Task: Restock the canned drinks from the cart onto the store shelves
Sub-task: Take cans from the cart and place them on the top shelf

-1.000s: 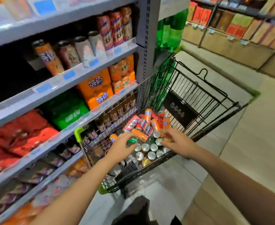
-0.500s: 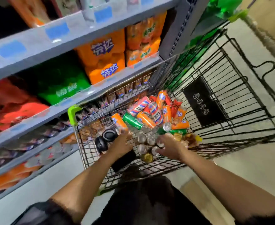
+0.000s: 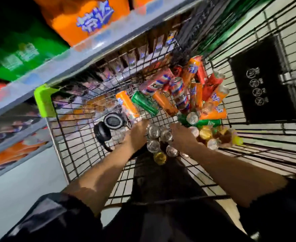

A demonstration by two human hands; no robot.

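Head view: both hands reach into the cart [image 3: 60, 137], left hand [image 3: 136, 137] and right hand [image 3: 182, 137] flanking upright cans [image 3: 154, 131] directly between them, tops facing up; fingers curl downward, but any grip is too blurred to tell.

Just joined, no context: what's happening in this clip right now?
A person is leaning over a wire shopping cart parked against the store shelves, with both hands down among the canned drinks piled in it. The left hand and right hand are at a cluster of upright cans near the cart's near end; the blur hides whether either has a can gripped. Nothing has been lifted out yet. Orange cartons sit on the shelf above.
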